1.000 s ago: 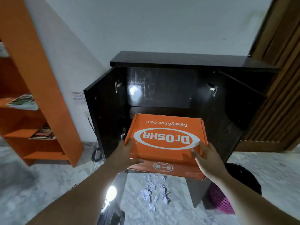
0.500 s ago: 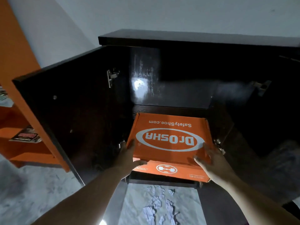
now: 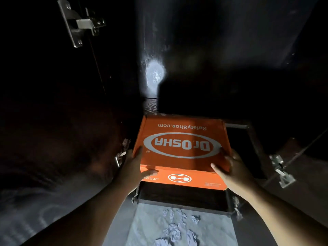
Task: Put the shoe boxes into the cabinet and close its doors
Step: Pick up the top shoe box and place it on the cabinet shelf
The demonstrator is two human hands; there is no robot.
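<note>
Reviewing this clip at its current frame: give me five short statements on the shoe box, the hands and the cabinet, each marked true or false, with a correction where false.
1. Both hands hold the orange shoe box. True: the left hand grips its left edge, the right hand its right.
2. The box lid is off. False: the lid is shut, its printed logo facing up.
3. The cabinet doors are closed. False: they stand open, with hinges showing on both sides.
4. The logo reads upside down from the head camera. True.
5. A second shoe box already sits inside the cabinet. False: none is visible in the dark interior.
</note>
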